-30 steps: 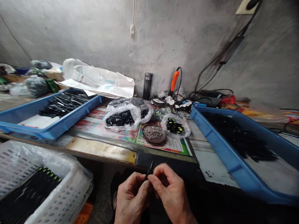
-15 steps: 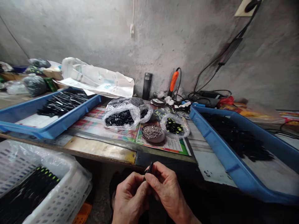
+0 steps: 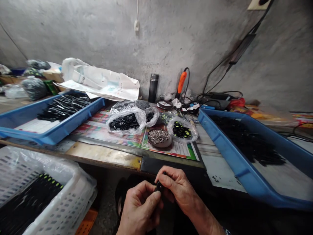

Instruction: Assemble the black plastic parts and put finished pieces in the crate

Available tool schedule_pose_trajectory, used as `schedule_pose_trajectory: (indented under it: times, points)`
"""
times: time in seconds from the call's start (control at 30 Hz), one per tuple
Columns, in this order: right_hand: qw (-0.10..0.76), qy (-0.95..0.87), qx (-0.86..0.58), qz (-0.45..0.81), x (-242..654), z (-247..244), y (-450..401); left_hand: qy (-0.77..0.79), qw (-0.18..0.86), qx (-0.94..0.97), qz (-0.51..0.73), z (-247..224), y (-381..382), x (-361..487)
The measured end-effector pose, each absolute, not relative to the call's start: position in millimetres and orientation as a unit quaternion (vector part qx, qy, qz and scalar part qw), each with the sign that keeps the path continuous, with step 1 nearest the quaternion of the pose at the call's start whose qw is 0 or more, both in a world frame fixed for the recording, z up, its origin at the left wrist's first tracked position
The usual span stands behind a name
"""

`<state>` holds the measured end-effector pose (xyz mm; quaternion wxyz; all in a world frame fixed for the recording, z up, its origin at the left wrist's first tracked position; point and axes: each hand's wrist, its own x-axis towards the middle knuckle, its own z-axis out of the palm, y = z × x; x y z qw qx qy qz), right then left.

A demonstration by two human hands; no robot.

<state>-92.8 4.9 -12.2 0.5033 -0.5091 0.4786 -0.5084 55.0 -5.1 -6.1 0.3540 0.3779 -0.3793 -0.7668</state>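
Observation:
Low in the view, my left hand [image 3: 140, 209] and my right hand [image 3: 177, 189] pinch a small black plastic part [image 3: 159, 186] between their fingertips. Most of the part is hidden by my fingers. Beyond my hands, on the workbench, stand a brown dish of small metal screws [image 3: 159, 137] and clear plastic bags of black parts [image 3: 124, 122] [image 3: 181, 130]. A blue tray of black pieces [image 3: 234, 156] lies to my right, and a white slotted basket [image 3: 73, 192] of black pieces with green dots sits low at my left.
A second blue tray [image 3: 80, 112] holds long black pieces at the left of the bench. An orange-handled electric screwdriver [image 3: 181, 82] and a black flask [image 3: 153, 88] stand against the concrete wall [image 3: 73, 32]. Cables and white plastic sheeting lie along the back.
My hands have risen slightly and closed around the black part, hiding more of it. My right hand has shifted to the right. The whole scene has moved slightly as my head moved.

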Motion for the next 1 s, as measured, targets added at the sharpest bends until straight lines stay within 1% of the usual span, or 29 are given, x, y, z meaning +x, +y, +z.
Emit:
schedule_pose_trajectory:
  times: [0.1,0.13,0.33,0.47,0.6,0.67,0.8,0.83,0.93,0.97,1.0]
  points:
    - [0.436,0.512,-0.501,-0.545,-88,-18,5,-0.381,0.345,0.385,-0.766,-10,-9,55]
    - [0.427,0.515,-0.500,-0.550,-87,-18,6,-0.383,0.344,0.387,-0.765,-11,-10,55]
    - [0.509,0.471,-0.519,-0.500,-92,-5,11,-0.374,0.373,0.395,-0.751,-8,-8,53]
    - [0.499,0.495,-0.517,-0.489,-93,2,15,-0.380,0.384,0.399,-0.741,-6,-3,51]
    - [0.493,0.511,-0.518,-0.477,-90,-2,16,-0.377,0.393,0.396,-0.740,-9,-2,49]
    - [0.466,0.521,-0.521,-0.490,-86,-5,15,-0.379,0.394,0.396,-0.738,-10,-3,48]
    - [0.363,0.558,-0.515,-0.541,-80,-11,14,-0.374,0.394,0.406,-0.735,-12,-3,48]
    - [0.365,0.559,-0.514,-0.539,-81,-12,13,-0.374,0.394,0.405,-0.735,-12,-3,48]
    - [0.456,0.527,-0.510,-0.504,-86,-13,12,-0.377,0.388,0.400,-0.740,-13,-2,49]
    - [0.480,0.516,-0.508,-0.496,-87,-13,12,-0.378,0.386,0.400,-0.741,-14,-2,49]
    - [0.486,0.510,-0.507,-0.497,-88,-14,12,-0.380,0.386,0.398,-0.740,-14,-2,49]
